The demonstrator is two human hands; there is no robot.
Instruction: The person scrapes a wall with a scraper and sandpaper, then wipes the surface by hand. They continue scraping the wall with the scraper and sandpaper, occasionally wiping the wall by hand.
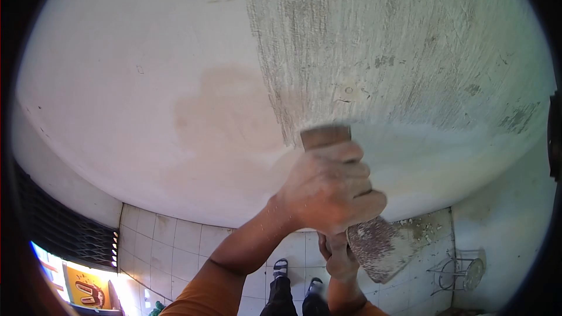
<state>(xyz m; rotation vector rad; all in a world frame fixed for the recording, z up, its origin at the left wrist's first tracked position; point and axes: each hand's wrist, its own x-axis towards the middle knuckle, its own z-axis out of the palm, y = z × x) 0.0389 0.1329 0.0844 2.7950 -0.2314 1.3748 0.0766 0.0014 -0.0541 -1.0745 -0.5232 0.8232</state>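
Observation:
My left hand (pixel 331 190) is closed round a scraper (pixel 326 136), its flat brownish end pressed against the wall (pixel 222 158). The fist is slightly blurred and dusted with pale powder. Below it, partly hidden behind the left fist, my right hand (pixel 341 260) is closed on a broad putty knife (pixel 381 248). Its wide flat blade is crusted with whitish residue and points down to the right, away from the wall. The wall's rough grey streaked patch (pixel 363 35) spreads above the scraper. Smooth off-white surface with a damp-looking beige stain lies to the left.
Pale floor tiles (pixel 175 240) lie below, with flakes of debris (pixel 424 228) near the wall's foot. A round-topped stool (pixel 471 272) stands at lower right by a side wall (pixel 497 228). A dark metal lattice gate (pixel 64 222) and a yellow sign (pixel 88 287) are at lower left.

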